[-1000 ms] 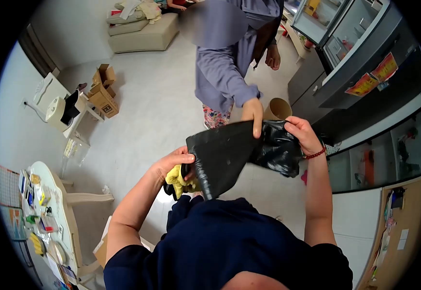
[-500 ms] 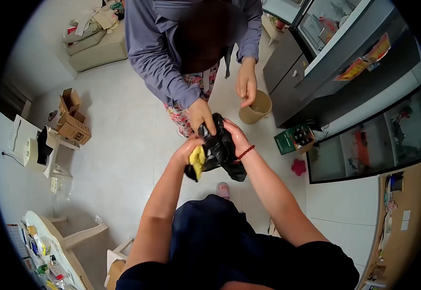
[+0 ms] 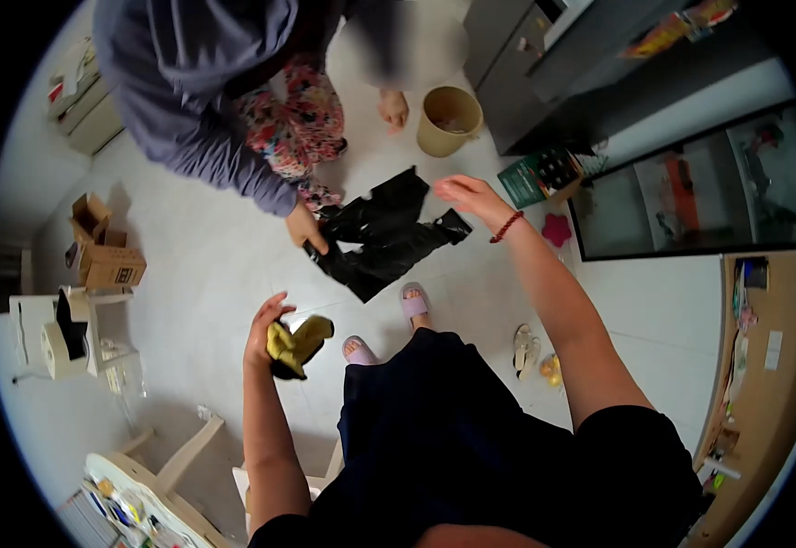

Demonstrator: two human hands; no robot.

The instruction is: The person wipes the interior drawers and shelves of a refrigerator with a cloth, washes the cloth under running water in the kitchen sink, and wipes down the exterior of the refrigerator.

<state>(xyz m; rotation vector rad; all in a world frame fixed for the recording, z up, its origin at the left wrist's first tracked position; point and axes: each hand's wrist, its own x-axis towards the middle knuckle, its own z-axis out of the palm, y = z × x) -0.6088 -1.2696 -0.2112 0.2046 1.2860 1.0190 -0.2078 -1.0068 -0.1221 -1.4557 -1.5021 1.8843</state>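
Observation:
A crumpled black plastic bag (image 3: 375,239) hangs in front of me, held at its left end by the hand (image 3: 307,228) of another person in a grey-purple top. My left hand (image 3: 268,329), at the lower left, is closed on a yellow and black glove or cloth (image 3: 298,345). To the right of the bag, my right hand (image 3: 471,197) is stretched out, fingers apart from the bag, with nothing in it. A red bead bracelet (image 3: 507,226) circles my right wrist.
Beyond my right hand are a beige bin (image 3: 449,121), a green box of bottles (image 3: 541,178) and a glass-fronted cabinet (image 3: 690,196). Cardboard boxes (image 3: 110,265) stand at the left. Below them is a table (image 3: 162,500). Shoes (image 3: 526,351) lie on the floor.
My right hand has let go of the black bag and moved right. My left hand has moved down and left with the yellow and black item. The other person's hand has drawn the bag left, spread out.

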